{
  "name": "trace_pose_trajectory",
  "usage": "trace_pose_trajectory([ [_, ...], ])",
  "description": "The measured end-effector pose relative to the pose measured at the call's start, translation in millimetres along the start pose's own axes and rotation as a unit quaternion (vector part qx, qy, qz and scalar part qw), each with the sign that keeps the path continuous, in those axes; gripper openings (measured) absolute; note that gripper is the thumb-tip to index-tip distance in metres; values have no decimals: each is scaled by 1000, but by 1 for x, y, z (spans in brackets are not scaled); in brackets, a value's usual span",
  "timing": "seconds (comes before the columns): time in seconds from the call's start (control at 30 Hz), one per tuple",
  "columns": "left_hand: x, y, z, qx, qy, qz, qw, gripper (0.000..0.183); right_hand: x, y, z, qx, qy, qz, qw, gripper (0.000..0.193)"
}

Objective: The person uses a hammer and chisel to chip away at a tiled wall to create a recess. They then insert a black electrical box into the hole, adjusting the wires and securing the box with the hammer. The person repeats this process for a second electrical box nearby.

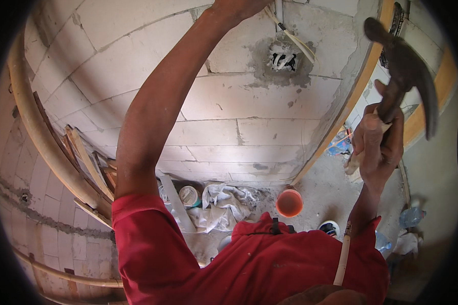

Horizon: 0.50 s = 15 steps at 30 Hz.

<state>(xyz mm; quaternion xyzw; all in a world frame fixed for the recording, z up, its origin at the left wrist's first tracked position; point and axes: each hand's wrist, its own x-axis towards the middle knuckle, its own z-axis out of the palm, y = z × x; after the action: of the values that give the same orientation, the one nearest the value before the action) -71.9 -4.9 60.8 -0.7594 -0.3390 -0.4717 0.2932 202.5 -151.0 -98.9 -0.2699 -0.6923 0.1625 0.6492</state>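
A claw hammer (412, 66) with a dark metal head is gripped in my right hand (379, 147), fingers wrapped round its handle. The hammer is raised at the right, its head uppermost. My left arm reaches up the pale block wall (229, 101). Only part of my left hand (236, 9) shows at the top edge, and its fingers are mostly cut off. Close to it are pale cables (301, 46) and a thin conduit (279, 11). Below them, white conduit ends show in a wall recess (283, 60) ringed with grey mortar.
An orange-red bucket (279, 209) stands on the floor by the wall, near a crumpled white sheet (221, 206) and a small tub (190, 195). Wooden strips (86, 155) lean at the left. A wooden frame edge (336, 124) runs beside the wall; plastic bottles (411, 217) lie right.
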Motion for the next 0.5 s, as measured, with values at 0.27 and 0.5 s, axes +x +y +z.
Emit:
trace_pose_trajectory([
  [0.27, -3, 9, -1, 30, -30, 12, 999, 50, 71, -6, 36, 82, 160, -227, 957, 61],
  [0.5, -21, -4, -12, 81, -28, 12, 996, 52, 88, 14, 86, -173, 72, -80, 979, 40],
])
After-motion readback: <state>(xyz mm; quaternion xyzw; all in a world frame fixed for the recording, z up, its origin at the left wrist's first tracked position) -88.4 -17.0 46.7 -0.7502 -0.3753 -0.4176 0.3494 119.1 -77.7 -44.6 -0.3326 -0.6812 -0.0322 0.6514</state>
